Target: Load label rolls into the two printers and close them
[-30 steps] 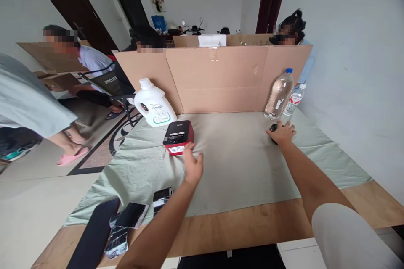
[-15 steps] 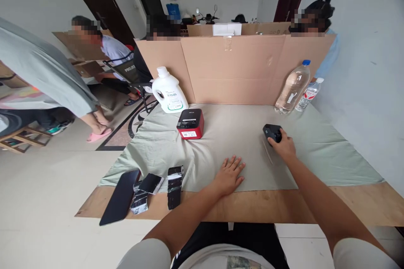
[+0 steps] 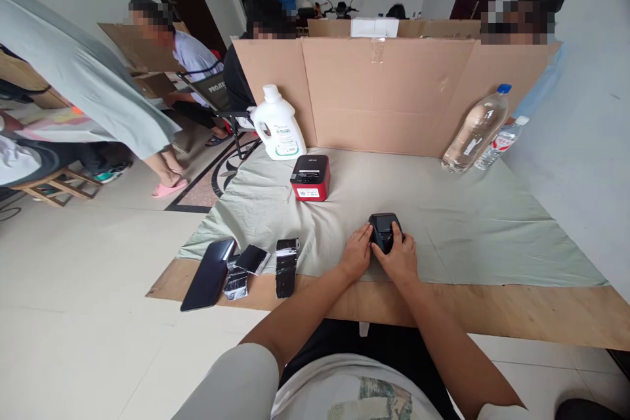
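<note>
A small black boxy device (image 3: pixel 384 230), which looks like a portable printer, is between my two hands near the front middle of the cloth. My right hand (image 3: pixel 401 259) grips its right side and near edge, with a finger on top. Against its left side, the bent fingers of my left hand (image 3: pixel 356 253) press and steady it. A red and black receipt printer (image 3: pixel 310 178) stands farther off to the left. Left of my left forearm lie a black-wrapped roll (image 3: pixel 286 269), a black packet (image 3: pixel 252 259) and a dark flat tablet-like slab (image 3: pixel 207 275).
A cardboard screen (image 3: pixel 388 98) closes off the table's far side. Before it stand a white jug (image 3: pixel 278 125), a large blue-capped bottle (image 3: pixel 476 128) and a smaller water bottle (image 3: pixel 502 143). The wooden front edge (image 3: pixel 467 305) is bare. Other people sit and stand beyond the table.
My right hand has brought the black device leftward and nearer to me. My left hand, flat on the cloth before, now touches the device's left side. The view has shifted slightly.
</note>
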A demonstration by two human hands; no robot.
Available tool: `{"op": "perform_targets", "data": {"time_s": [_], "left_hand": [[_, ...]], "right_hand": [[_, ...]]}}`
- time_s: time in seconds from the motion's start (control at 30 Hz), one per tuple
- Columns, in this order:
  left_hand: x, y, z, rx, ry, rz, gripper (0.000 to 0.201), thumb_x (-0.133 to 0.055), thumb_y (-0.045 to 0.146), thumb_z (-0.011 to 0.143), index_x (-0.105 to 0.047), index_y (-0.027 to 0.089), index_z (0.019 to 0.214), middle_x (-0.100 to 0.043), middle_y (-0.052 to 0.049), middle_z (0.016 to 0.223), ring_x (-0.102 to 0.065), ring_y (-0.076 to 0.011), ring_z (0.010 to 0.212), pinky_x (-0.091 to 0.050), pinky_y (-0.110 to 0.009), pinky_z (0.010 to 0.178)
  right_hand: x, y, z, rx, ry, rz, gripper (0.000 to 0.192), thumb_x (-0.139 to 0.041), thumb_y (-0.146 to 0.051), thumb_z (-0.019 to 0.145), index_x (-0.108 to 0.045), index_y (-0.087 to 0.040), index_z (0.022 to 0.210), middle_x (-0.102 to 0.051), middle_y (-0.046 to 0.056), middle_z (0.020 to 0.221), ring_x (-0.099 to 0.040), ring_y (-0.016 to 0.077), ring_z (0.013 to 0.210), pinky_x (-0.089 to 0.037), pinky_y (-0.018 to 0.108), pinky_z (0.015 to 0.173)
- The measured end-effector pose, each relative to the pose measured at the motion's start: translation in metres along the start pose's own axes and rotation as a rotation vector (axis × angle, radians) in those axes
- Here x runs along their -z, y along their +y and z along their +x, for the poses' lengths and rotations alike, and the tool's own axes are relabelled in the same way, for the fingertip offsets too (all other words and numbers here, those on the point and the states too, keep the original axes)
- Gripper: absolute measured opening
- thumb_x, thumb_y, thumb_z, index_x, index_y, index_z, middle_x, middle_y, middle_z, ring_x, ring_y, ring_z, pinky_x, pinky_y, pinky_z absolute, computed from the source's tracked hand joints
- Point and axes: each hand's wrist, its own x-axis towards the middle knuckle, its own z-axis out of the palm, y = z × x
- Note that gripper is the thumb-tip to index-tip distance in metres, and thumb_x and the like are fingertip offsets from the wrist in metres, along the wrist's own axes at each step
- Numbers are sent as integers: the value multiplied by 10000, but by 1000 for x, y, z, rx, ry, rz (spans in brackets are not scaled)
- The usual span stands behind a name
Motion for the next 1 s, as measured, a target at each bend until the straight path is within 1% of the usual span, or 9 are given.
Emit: {"op": "perform_targets", "data": {"time_s": [0.1, 0.33, 0.47, 0.53, 0.63, 0.73, 0.8, 0.87, 1.0], "left_hand": [[0, -1, 2, 37, -14, -16, 551, -340, 139, 873, -395, 138, 1421, -449, -133, 1451, -400, -222, 1351, -334, -487, 1140], [2, 0, 3, 83, -27, -44, 508, -326, 163, 901, -418, 116, 1399, -460, -133, 1444, -397, -215, 1351, -315, -450, 1156], [8, 4, 13, 191, -9, -119, 454, -397, 151, 883, -511, 143, 1322, -549, -118, 1357, -476, -221, 1274, -357, -427, 1120], [12, 6, 24, 309, -3, -209, 407, -458, 140, 861, -576, 143, 1251, -619, -118, 1249, -563, -218, 1154, -425, -392, 1046], [18, 7, 42, 551, -59, -472, 419, -530, 132, 838, -579, 145, 1254, -690, -90, 1011, -643, -147, 794, -520, -289, 784], [22, 6, 56, 693, -162, -741, 580, -559, 96, 804, -473, 174, 1372, -683, -40, 899, -527, -51, 516, -423, -178, 516], [24, 3, 60, 716, -205, -834, 666, -555, 58, 767, -431, 196, 1407, -679, -44, 973, -473, -22, 458, -347, -155, 433], [25, 1, 63, 717, -234, -887, 709, -545, 35, 734, -433, 231, 1407, -648, -63, 1141, -457, -3, 442, -308, -148, 393], [28, -3, 67, 720, -270, -910, 734, -555, 17, 677, -499, 302, 1352, -500, -58, 1397, -426, 29, 422, -263, -136, 354]], "right_hand": [[-3, 2, -9, 70, 19, -6, 772, -514, -618, 815, -406, -137, 1409, -507, 219, 1111, -514, 343, 986, -432, 519, 846], [-5, 6, -27, 202, 67, 6, 629, -419, -545, 901, -430, -161, 1399, -352, 245, 1386, -435, 365, 1185, -426, 538, 913], [-4, 12, -25, 246, 134, 24, 503, -412, -470, 927, -539, -172, 1312, -409, 212, 1322, -449, 324, 1162, -447, 510, 922], [-4, 14, -22, 256, 152, 20, 453, -406, -431, 937, -586, -173, 1262, -448, 199, 1263, -469, 303, 1123, -456, 493, 918], [-2, 17, -16, 256, 158, 14, 407, -403, -395, 939, -623, -196, 1217, -480, 176, 1200, -487, 283, 1071, -469, 477, 901], [0, 18, -11, 261, 152, 15, 392, -430, -397, 926, -642, -195, 1187, -496, 166, 1148, -499, 270, 1029, -481, 448, 877], [2, 17, -9, 271, 143, 12, 381, -451, -398, 915, -651, -197, 1170, -501, 157, 1122, -503, 262, 1004, -482, 437, 866], [4, 16, -7, 278, 140, 6, 364, -466, -388, 904, -657, -207, 1156, -501, 152, 1118, -496, 268, 1012, -474, 450, 870], [8, 12, -6, 300, 133, 9, 339, -478, -344, 894, -657, -202, 1144, -498, 158, 1165, -450, 301, 1099, -441, 492, 916]]}}
